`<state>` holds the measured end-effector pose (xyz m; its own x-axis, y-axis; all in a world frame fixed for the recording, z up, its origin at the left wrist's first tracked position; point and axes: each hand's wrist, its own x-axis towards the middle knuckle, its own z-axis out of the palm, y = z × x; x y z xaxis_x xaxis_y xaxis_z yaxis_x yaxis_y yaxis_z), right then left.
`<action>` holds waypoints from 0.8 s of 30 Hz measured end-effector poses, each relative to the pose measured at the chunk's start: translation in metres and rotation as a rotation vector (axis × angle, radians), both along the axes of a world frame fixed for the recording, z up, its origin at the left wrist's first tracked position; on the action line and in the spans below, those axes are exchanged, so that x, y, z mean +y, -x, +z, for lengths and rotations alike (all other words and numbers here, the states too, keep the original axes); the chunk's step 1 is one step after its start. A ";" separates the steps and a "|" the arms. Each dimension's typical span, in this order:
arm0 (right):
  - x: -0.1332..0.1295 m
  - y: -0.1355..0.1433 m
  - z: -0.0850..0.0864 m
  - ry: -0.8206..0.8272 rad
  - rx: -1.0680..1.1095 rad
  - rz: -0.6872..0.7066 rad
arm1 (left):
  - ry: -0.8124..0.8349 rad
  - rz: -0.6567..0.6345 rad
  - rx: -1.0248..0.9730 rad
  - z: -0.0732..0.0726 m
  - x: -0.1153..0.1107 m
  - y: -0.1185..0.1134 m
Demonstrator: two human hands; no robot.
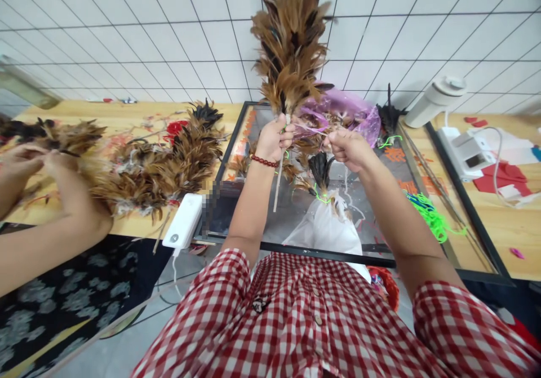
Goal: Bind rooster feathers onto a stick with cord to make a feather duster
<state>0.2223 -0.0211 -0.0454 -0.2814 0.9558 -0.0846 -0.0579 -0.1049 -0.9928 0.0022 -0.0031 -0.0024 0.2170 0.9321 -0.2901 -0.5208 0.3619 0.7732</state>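
Observation:
Upright in front of me stands a brown and black feather duster (291, 45). My left hand (274, 137) is closed around its thin stick, just below the lowest feathers. My right hand (349, 148) is off to the right, fingers pinched on a pale strand (310, 132) that runs across to the duster's base. Beneath the hands is a glass panel with a black frame (239, 136). A dark feather bunch (321, 169) tied with green string lies on it, by a white bag (323, 223). Behind my right hand is a crumpled purple plastic bag (359, 113).
A co-worker's hands (38, 161) work on feathers at the left. More feathers (169, 164) pile beside the frame, near a white power bank (183, 220). Rightward are green cords (435, 214), thin sticks (448, 192), a white tumbler (435, 101) and a power strip (459, 150).

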 end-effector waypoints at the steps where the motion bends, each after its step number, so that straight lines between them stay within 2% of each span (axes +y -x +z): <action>1: -0.004 -0.003 -0.002 0.032 -0.017 0.072 | 0.002 -0.013 0.017 -0.001 0.000 -0.001; 3: -0.013 -0.009 -0.006 0.071 -0.088 0.286 | 0.013 -0.039 0.048 -0.001 0.000 -0.003; 5: -0.022 -0.013 -0.010 0.038 -0.231 0.531 | 0.021 -0.047 0.063 -0.001 0.000 -0.003; 7: -0.027 -0.016 -0.015 -0.048 -0.480 0.646 | 0.020 -0.049 0.054 0.000 -0.001 -0.003; 8: -0.029 -0.015 -0.018 -0.100 -0.652 0.620 | 0.020 -0.051 0.044 0.001 -0.001 -0.002; 11: -0.033 -0.001 -0.027 -0.260 -1.176 0.325 | 0.019 -0.068 0.013 0.002 -0.002 -0.001; 13: -0.036 0.015 -0.033 -0.278 -1.317 0.245 | 0.018 -0.078 -0.004 0.003 -0.003 -0.001; 16: -0.040 0.036 -0.039 -0.206 -1.332 0.333 | 0.014 -0.091 -0.026 0.005 -0.006 -0.001; 19: -0.038 0.031 -0.041 -0.183 -1.243 0.345 | 0.021 -0.101 -0.041 0.007 -0.008 -0.001; 22: -0.029 0.001 -0.040 -0.036 -0.770 0.220 | 0.027 -0.097 -0.049 0.008 -0.008 -0.001; 24: -0.021 -0.021 -0.036 -0.012 -0.458 -0.004 | 0.024 -0.094 -0.047 0.006 -0.006 -0.001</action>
